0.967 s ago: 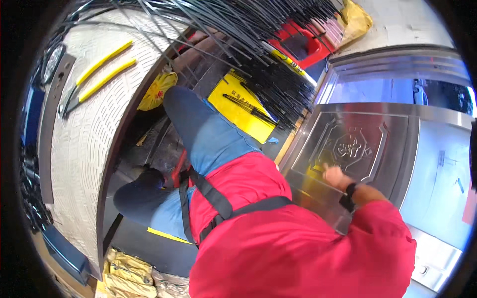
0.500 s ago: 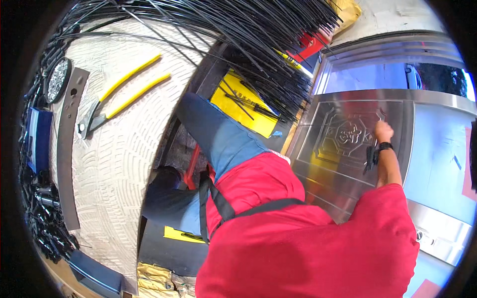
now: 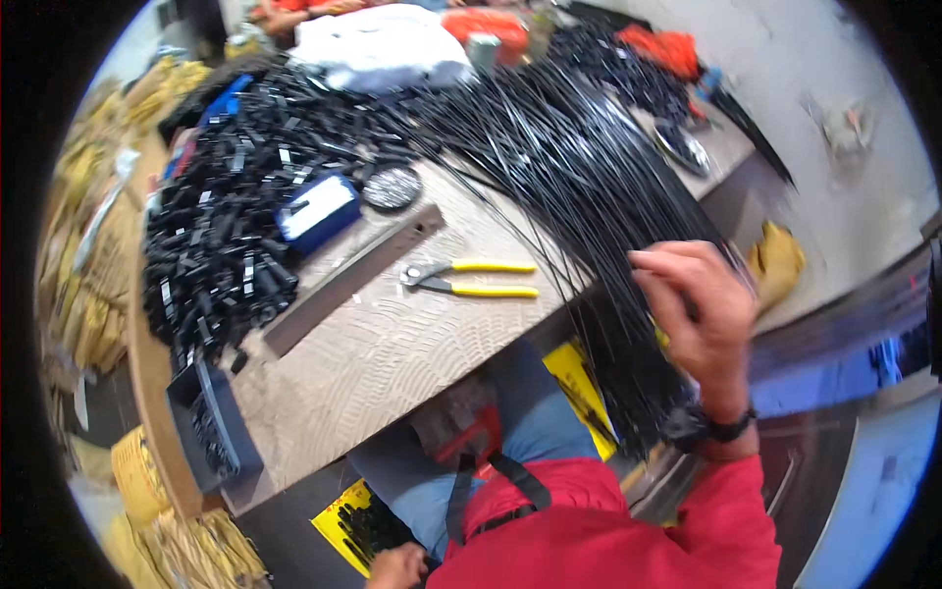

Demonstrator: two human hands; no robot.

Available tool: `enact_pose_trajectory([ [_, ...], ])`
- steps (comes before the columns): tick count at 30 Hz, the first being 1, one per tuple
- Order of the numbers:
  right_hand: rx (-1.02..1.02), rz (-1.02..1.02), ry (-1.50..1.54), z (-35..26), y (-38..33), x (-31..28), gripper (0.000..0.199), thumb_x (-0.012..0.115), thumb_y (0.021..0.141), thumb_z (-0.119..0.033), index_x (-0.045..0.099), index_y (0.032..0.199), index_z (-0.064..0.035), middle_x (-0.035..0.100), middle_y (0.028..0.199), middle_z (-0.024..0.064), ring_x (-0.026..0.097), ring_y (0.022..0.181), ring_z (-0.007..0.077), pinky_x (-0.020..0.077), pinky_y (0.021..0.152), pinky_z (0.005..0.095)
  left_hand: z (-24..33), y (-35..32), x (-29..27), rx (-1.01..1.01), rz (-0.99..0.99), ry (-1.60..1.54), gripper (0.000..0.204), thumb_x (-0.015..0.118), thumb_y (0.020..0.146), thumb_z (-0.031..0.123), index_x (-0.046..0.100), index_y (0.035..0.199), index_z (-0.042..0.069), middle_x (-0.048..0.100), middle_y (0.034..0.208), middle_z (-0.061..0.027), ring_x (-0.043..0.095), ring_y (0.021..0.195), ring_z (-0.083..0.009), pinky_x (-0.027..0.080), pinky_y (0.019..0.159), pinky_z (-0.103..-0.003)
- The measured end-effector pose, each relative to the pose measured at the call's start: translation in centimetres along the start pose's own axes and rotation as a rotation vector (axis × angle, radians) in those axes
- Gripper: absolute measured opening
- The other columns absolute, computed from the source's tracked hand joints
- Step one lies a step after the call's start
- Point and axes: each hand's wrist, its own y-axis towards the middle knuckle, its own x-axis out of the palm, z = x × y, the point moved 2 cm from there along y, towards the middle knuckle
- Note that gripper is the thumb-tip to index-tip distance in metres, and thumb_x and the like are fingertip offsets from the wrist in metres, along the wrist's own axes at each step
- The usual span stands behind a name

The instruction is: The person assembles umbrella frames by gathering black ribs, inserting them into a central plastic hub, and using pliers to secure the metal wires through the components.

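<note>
Hovering by the black rods (image 3: 549,147): a half-curled right hand (image 3: 702,309)

Biggest from where I stand is the pale table (image 3: 373,378); over its right end sprawl the rods, some jutting past the edge, so a snagged sleeve could drag several down; at the left a heap of short black pieces (image 3: 221,191) lies loose, and a knock might scatter it; a flat metal bar (image 3: 353,280) borders that heap; beside it rest yellow-handled cutters (image 3: 471,279), handles toward the stray rods, which could nudge them if swept sideways; the right hand's fingers bend loosely, partly open, with nothing visible inside, though blur hides whether it touches a rod; the left hand (image 3: 397,567) sits low, near dark slender pieces (image 3: 371,525) on a yellow sheet (image 3: 332,520); whether it grips any, I cannot tell; a careless brush could spill them.
</note>
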Motion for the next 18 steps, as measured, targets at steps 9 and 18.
enact_pose_trajectory([
  [9, 0.288, -0.32, -0.508, 16.3, 11.4, 8.3, 0.037, 0.061, 0.076, -0.038, 0.063, 0.087, -0.0028, 0.062, 0.093, 0.0186, 0.06, 0.086, 0.0348, 0.0478, 0.074, 0.0416, 18.6, -0.1, -7.0, 0.77, 0.327, -0.321, 0.018, 0.053, 0.086, 0.01, 0.059, 0.101, 0.002, 0.065, 0.079, -0.0078, 0.061, 0.065, -0.0111, 0.049, 0.059, -0.023],
  [18, 0.168, -0.703, -0.784, 13.8, 7.9, 14.6, 0.077, 0.056, 0.061, -0.073, 0.066, 0.095, -0.0043, 0.063, 0.097, 0.0104, 0.06, 0.093, 0.0245, 0.0499, 0.069, 0.0375, 27.1, 10.2, -7.2, 1.005, 0.608, 0.019, 0.032, 0.059, 0.081, 0.022, 0.056, 0.104, 0.0, 0.06, 0.095, -0.0191, 0.059, 0.087, -0.0323, 0.046, 0.076, -0.035],
])
